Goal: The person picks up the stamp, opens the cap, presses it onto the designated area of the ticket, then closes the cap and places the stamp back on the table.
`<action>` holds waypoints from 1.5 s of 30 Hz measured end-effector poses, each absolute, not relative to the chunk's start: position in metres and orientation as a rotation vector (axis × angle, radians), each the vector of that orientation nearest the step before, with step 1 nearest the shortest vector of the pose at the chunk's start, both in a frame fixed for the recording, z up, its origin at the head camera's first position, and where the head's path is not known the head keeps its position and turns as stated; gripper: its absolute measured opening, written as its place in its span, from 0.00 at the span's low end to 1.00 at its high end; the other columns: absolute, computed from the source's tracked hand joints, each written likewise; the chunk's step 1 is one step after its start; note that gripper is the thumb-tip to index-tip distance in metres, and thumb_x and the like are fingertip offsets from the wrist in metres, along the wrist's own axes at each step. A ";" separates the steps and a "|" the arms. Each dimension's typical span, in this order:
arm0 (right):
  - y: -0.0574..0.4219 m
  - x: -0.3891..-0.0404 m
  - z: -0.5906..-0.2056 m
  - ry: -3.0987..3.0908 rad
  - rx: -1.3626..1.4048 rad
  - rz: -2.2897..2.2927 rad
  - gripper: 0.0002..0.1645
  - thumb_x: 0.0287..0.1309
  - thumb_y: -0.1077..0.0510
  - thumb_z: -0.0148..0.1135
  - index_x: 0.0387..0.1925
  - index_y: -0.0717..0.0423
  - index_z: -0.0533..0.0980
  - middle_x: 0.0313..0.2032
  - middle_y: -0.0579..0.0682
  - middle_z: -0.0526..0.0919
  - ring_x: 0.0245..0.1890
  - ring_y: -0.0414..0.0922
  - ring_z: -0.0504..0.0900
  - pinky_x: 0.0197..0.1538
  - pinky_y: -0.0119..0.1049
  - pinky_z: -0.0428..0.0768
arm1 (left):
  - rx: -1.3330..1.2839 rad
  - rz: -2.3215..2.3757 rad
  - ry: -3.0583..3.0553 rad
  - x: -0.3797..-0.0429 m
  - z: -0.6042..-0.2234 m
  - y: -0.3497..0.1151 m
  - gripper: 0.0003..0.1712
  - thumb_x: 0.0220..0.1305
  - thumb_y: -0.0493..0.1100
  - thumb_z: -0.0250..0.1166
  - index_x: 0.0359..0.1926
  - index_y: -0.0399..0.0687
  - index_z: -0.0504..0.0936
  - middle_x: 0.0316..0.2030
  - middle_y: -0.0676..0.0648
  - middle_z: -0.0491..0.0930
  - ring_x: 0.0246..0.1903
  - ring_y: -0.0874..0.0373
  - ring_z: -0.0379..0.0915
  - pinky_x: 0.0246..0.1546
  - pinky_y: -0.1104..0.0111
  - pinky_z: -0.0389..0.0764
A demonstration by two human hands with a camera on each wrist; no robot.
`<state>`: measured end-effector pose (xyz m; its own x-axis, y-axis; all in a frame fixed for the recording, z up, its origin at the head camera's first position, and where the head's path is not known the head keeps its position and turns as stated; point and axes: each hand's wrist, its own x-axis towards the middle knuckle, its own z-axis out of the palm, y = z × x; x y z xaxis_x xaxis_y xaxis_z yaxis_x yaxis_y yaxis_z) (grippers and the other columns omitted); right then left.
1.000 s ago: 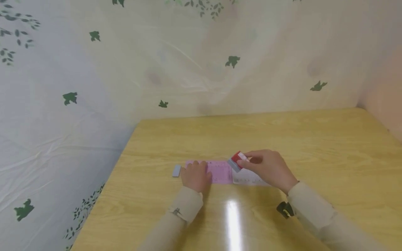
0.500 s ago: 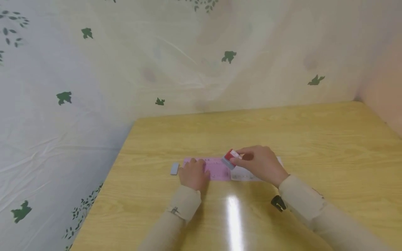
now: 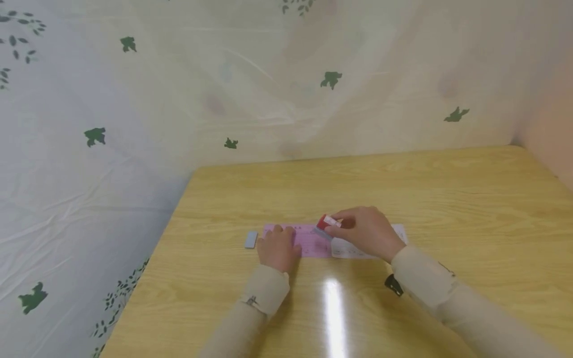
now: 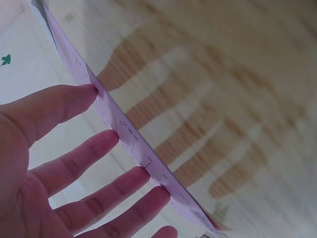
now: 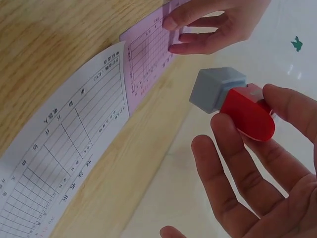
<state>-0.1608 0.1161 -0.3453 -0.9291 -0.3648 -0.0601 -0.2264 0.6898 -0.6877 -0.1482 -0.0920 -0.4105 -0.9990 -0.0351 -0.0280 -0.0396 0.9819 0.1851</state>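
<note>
My right hand pinches a stamp with a red handle and a grey base between thumb and fingers. In the head view, the stamp overlaps the pink slip near where it meets the white one. Spread fingers of my left hand rest on the left part of the pink slip; the left wrist view shows the fingertips along this printed sheet. To its right lies a white form with a printed grid, partly hidden behind my right hand in the head view.
A small flat grey piece lies just left of the pink slip on the wooden table. A dark object shows under my right sleeve. Behind the table hangs a pale cloth with green bird prints.
My right hand has carried the stamp a little left, from above the join of the slips to over the pink one. My left hand stays in place; the head view has shifted slightly.
</note>
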 end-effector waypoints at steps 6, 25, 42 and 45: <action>0.114 -0.166 -0.347 2.734 -0.602 -0.994 0.25 0.64 0.45 0.68 0.56 0.56 0.83 0.40 0.49 0.88 0.41 0.46 0.84 0.48 0.50 0.82 | -0.063 0.305 3.099 -0.147 -0.412 -0.089 0.23 0.61 0.51 0.73 0.54 0.47 0.83 0.46 0.41 0.81 0.44 0.45 0.78 0.48 0.48 0.79; 0.107 -0.176 -0.352 2.734 -0.712 -0.833 0.22 0.64 0.49 0.69 0.55 0.55 0.83 0.26 0.42 0.82 0.26 0.41 0.75 0.33 0.37 0.76 | -0.098 0.226 3.071 -0.146 -0.408 -0.083 0.25 0.63 0.53 0.71 0.59 0.51 0.82 0.49 0.43 0.80 0.48 0.44 0.77 0.51 0.49 0.77; 0.102 -0.178 -0.358 2.724 -0.736 -0.659 0.19 0.61 0.47 0.71 0.50 0.52 0.86 0.30 0.43 0.86 0.29 0.39 0.80 0.38 0.40 0.80 | -0.086 0.233 3.070 -0.145 -0.407 -0.081 0.25 0.63 0.52 0.71 0.59 0.50 0.82 0.50 0.42 0.81 0.48 0.44 0.78 0.51 0.49 0.78; 0.100 -0.178 -0.359 2.715 -0.739 -0.645 0.20 0.61 0.46 0.71 0.50 0.52 0.86 0.30 0.44 0.87 0.28 0.39 0.80 0.37 0.39 0.80 | -0.088 0.230 3.070 -0.144 -0.406 -0.081 0.24 0.63 0.52 0.71 0.58 0.50 0.82 0.49 0.42 0.81 0.48 0.44 0.78 0.51 0.49 0.78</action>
